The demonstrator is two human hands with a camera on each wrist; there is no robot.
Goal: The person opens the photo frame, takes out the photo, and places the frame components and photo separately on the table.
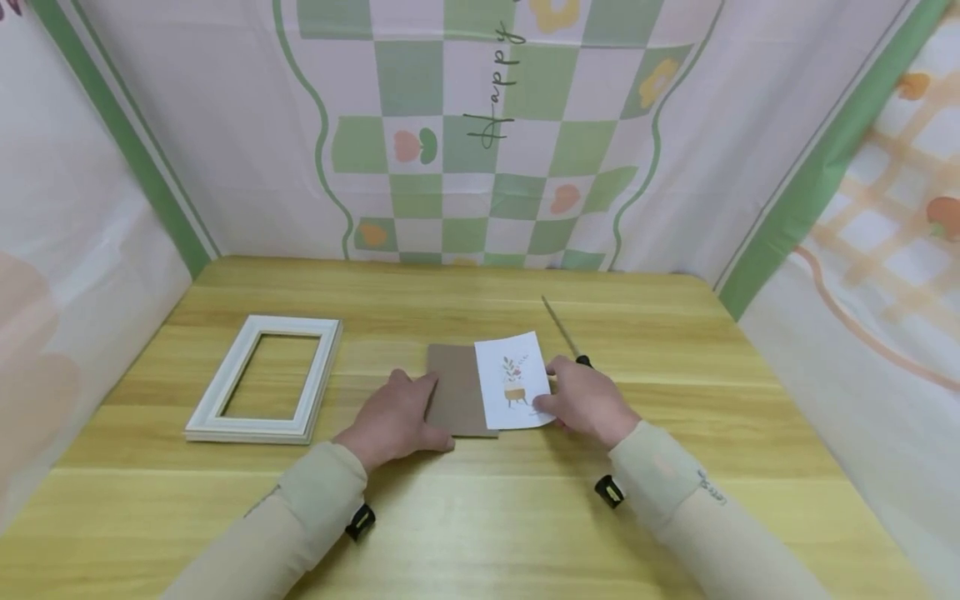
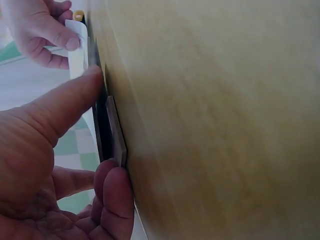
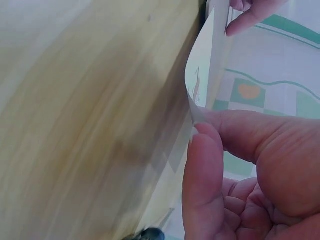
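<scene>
A brown rectangular board [image 1: 452, 392] lies on the wooden table, held at its left and near edges by my left hand [image 1: 393, 417]. The left wrist view shows the thumb and fingertips of this hand on the edges of the board [image 2: 117, 137]. Overlapping the board's right part is a white sheet [image 1: 512, 379] printed with a plant in an orange pot. My right hand [image 1: 588, 400] pinches its right edge between thumb and forefinger. Seen from the right wrist, the sheet [image 3: 200, 70] bends upward near the pinch.
An empty white picture frame [image 1: 315, 375] lies to the left. Beyond the right hand, a screwdriver [image 1: 558, 323] points away, its handle partly hidden. Printed curtains [image 1: 480, 200] hang behind the table [image 1: 480, 525] and along both sides.
</scene>
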